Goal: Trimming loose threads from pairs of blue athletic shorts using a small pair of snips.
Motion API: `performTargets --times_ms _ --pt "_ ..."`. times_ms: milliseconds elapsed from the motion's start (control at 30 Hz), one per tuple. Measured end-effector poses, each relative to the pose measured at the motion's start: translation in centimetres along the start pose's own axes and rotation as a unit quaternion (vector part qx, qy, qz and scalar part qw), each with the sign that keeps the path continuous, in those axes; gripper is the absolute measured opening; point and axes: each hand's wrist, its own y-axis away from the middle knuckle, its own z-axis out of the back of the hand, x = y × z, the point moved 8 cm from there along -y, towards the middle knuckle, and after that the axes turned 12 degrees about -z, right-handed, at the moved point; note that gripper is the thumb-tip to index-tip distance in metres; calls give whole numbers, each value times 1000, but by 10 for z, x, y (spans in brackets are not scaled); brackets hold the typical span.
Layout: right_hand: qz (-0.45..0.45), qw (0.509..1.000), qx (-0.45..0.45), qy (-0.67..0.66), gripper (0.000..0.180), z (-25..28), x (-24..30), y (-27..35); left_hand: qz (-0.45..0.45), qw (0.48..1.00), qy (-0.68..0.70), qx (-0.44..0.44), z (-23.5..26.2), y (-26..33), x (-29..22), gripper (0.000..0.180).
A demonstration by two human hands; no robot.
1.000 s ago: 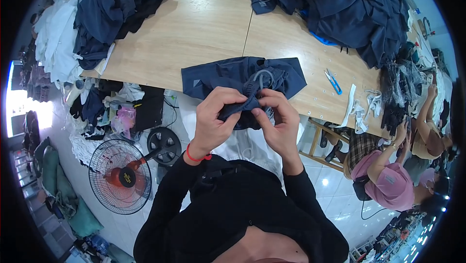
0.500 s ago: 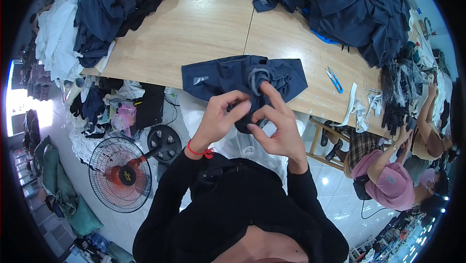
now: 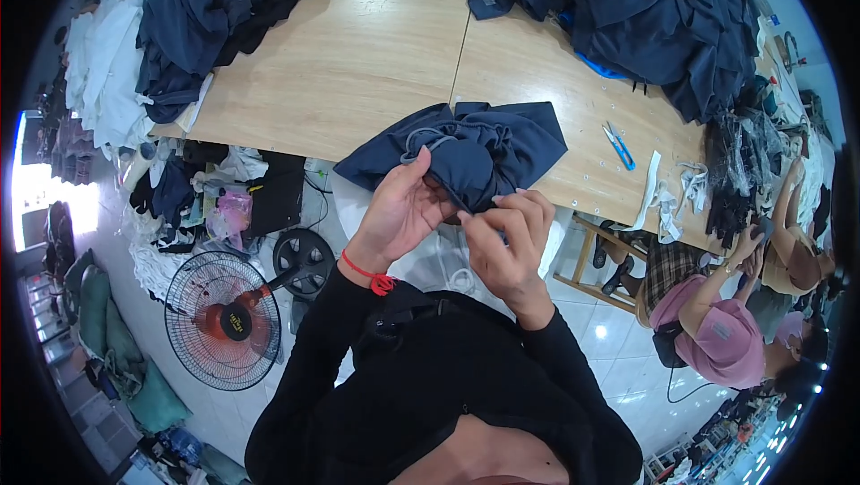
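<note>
Your left hand gripped the near edge of the navy garment — fingers curled shut on the bunched cloth — while your right hand pinched the same hem just beside it between thumb and fingertips. The garment lay crumpled at the near edge of the wooden table, partly lifted toward you, with blue snips well apart on the right and heaps of dark clothing beyond — a floor fan stood below.
</note>
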Motion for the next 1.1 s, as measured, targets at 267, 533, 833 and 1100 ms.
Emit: performTargets --times_ms 267,533,833,1100 --pt "61 996 66 2 25 -19 21 -1 -19 995 -79 52 0 6 0 32" --pt "38 997 64 -35 29 -20 13 5 -2 995 -100 19 15 8 3 38" --pt "-411 879 29 -238 29 -22 -113 12 15 988 -119 -97 24 7 -8 42" --pt "-343 913 139 -170 52 -69 -127 11 -52 891 -412 182 -5 20 -25 29"
